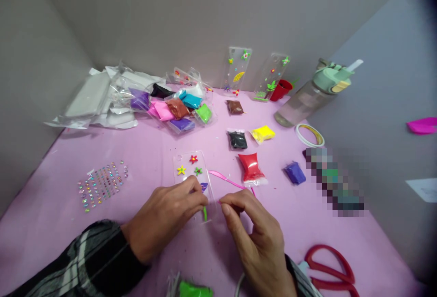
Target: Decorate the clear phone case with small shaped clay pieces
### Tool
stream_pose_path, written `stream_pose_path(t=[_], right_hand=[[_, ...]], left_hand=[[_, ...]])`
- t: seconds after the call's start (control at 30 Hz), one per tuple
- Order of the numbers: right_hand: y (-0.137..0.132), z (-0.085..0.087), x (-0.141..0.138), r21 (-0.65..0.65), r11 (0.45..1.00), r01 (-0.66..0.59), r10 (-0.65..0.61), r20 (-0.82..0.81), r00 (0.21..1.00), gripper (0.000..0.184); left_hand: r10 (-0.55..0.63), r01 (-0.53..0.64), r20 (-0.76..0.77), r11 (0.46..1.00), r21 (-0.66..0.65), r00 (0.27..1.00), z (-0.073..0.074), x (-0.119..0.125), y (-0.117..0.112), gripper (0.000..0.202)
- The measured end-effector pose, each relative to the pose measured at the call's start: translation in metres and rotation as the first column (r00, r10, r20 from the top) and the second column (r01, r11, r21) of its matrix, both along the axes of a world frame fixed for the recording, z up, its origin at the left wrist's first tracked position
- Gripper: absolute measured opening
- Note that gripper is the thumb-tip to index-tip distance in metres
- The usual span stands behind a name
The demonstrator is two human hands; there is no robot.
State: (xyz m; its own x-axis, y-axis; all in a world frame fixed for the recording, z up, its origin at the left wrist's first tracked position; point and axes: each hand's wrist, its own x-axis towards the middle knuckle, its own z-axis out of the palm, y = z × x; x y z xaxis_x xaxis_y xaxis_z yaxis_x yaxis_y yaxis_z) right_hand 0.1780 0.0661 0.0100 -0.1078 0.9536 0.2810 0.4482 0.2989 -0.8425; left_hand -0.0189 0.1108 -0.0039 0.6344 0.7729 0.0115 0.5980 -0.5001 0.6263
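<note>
A clear phone case [178, 179] lies flat on the table, decorated with a red flower [193, 159], a yellow flower [181, 170], a green flower [198, 170], a purple shape [204, 187] and a green strip [205, 213]. My left hand [174, 201] is over the case, fingers pinched together just above the green strip; whatever they hold is hidden. Close to the case's right edge, my right hand [254, 229] pinches thumb against forefinger, with a tiny pink bit at the tips that I cannot make out. Behind it lies a thin pink modelling tool [227, 179].
Clay packets surround the case: red [251, 168], black [237, 140], yellow [262, 133], blue [294, 173]. Red-handled scissors [331, 269] lie front right, near a tape roll [310, 135] and water bottle [305, 99]. A rhinestone sheet [102, 185] is at left.
</note>
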Motion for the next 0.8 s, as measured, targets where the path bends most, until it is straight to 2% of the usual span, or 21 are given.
stream_pose_path(t=[0.13, 0.2, 0.3, 0.5, 0.8], right_hand=[[0.000, -0.004, -0.002, -0.017, 0.997, -0.077, 0.078, 0.066, 0.995, 0.016], [0.000, -0.008, -0.005, -0.025, 0.987, -0.157, 0.159, 0.146, 0.976, 0.020], [-0.001, -0.013, -0.009, -0.017, 0.970, -0.242, 0.238, 0.254, 0.937, 0.022], [-0.002, -0.017, -0.011, 0.023, 0.961, -0.275, 0.251, 0.342, 0.906, 0.022], [-0.004, -0.020, -0.017, 0.045, 0.949, -0.313, 0.250, 0.498, 0.831, 0.026]], left_hand=[[0.028, -0.027, 0.097, 1.000, -0.009, 0.995, 0.006, -0.019, 0.010, 0.020], [0.057, -0.056, 0.090, 0.998, -0.014, 0.994, 0.008, -0.028, 0.013, 0.020], [0.039, -0.038, 0.068, 0.999, -0.020, 0.997, 0.008, -0.034, 0.016, 0.022], [0.026, -0.029, 0.087, 0.999, 0.031, 0.996, 0.001, -0.034, 0.016, 0.025], [0.011, -0.012, 0.057, 1.000, 0.019, 0.998, 0.002, -0.034, 0.015, 0.025]])
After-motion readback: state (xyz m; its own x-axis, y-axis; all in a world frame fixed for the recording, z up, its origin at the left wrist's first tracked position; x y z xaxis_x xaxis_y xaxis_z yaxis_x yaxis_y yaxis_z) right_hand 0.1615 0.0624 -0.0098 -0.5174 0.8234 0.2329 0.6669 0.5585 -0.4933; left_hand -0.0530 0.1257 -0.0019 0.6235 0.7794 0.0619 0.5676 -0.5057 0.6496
